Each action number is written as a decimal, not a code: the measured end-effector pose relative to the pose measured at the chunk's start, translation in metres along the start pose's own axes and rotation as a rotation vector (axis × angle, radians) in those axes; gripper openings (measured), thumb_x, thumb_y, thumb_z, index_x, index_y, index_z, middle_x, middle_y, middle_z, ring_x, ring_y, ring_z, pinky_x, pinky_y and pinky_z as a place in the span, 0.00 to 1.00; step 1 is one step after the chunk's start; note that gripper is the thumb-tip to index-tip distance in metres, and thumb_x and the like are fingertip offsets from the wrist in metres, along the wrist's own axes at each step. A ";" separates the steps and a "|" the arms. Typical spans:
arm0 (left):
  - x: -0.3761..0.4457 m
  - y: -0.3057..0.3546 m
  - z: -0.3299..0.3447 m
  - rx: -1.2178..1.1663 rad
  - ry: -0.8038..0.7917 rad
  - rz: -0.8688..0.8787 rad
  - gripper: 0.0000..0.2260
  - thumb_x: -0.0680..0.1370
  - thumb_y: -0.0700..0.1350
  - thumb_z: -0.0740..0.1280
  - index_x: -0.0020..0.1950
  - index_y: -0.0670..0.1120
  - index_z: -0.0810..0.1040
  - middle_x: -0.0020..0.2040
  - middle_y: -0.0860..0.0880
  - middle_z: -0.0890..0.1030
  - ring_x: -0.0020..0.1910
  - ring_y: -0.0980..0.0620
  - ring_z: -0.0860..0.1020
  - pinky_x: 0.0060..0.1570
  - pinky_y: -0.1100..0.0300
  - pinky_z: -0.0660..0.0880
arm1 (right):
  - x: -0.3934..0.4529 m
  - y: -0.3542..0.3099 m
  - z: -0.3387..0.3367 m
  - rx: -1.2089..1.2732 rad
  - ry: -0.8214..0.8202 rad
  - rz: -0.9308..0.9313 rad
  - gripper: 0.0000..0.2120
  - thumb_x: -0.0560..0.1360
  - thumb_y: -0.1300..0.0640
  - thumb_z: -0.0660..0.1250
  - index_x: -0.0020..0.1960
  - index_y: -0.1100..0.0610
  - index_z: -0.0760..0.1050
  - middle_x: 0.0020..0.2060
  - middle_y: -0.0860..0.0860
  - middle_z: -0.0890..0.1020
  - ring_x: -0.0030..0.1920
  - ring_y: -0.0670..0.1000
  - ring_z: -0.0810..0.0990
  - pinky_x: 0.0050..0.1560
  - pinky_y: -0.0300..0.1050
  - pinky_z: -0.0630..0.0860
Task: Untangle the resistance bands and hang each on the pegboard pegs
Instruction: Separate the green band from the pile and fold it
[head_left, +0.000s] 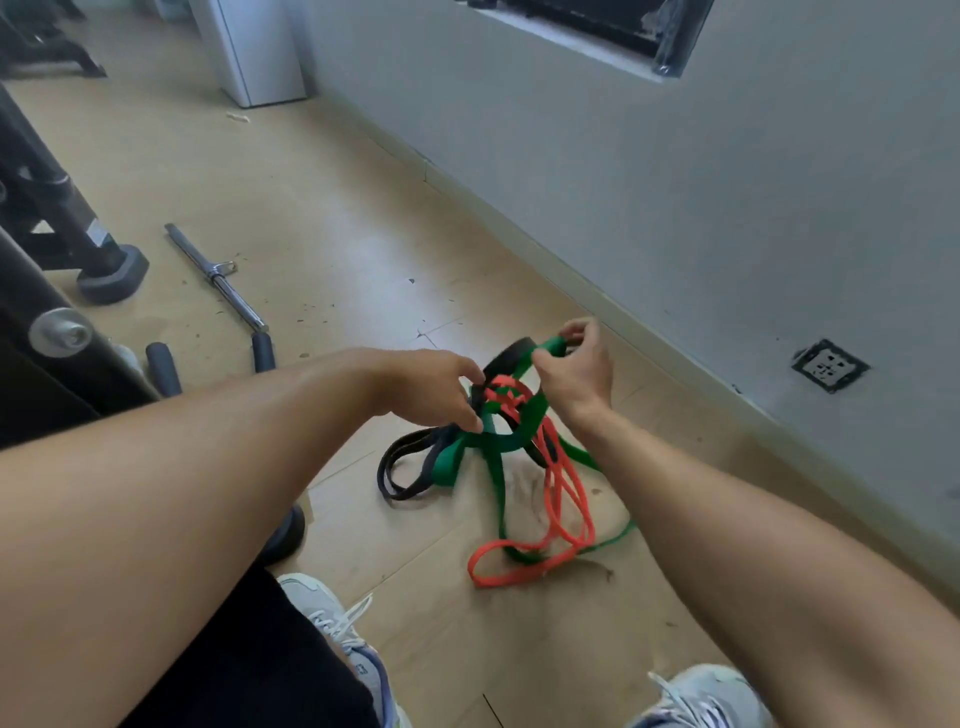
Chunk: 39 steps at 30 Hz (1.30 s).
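Note:
A knot of three resistance bands hangs between my hands above the wooden floor. The wide green band loops through the knot and trails down to the floor. A thin orange band dangles from the knot and ends in a loop on the floor. The black band sags to the left. My left hand grips the tangle where black, green and orange cross. My right hand pinches the top of a green loop, lifted a little higher. No pegboard is in view.
A grey wall with a skirting board runs along the right, with a socket low on it. A chrome bar with black grips lies on the floor at left, beside black gym equipment. My shoes stand below.

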<state>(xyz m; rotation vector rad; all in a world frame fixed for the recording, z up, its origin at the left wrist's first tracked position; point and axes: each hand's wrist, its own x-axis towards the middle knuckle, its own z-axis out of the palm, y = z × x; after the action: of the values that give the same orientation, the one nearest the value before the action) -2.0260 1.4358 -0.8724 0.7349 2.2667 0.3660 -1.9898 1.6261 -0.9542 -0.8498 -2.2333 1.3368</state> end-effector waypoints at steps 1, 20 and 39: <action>0.000 0.003 -0.001 -0.038 0.051 0.031 0.30 0.79 0.50 0.72 0.78 0.51 0.64 0.72 0.49 0.75 0.67 0.49 0.75 0.61 0.59 0.70 | 0.008 -0.029 -0.012 0.014 0.014 -0.106 0.16 0.73 0.63 0.73 0.55 0.55 0.70 0.43 0.45 0.75 0.41 0.44 0.76 0.38 0.32 0.73; -0.011 0.053 -0.011 -0.803 0.479 0.282 0.09 0.85 0.42 0.62 0.60 0.39 0.78 0.51 0.43 0.85 0.52 0.44 0.85 0.47 0.45 0.84 | -0.040 -0.114 -0.103 0.202 -0.298 -0.405 0.30 0.75 0.53 0.77 0.74 0.51 0.68 0.63 0.48 0.78 0.58 0.47 0.82 0.60 0.47 0.82; -0.016 0.001 -0.039 -1.376 0.167 -0.195 0.34 0.82 0.64 0.57 0.61 0.31 0.73 0.57 0.33 0.82 0.53 0.34 0.84 0.47 0.47 0.84 | -0.018 -0.055 -0.084 -0.218 -0.288 -0.242 0.17 0.70 0.47 0.81 0.50 0.53 0.77 0.39 0.46 0.81 0.38 0.46 0.80 0.39 0.39 0.76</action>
<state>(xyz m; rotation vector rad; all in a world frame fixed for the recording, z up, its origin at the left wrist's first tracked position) -2.0439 1.4247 -0.8357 -0.2483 1.6076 1.6560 -1.9417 1.6483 -0.8669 -0.4543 -2.6425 1.1781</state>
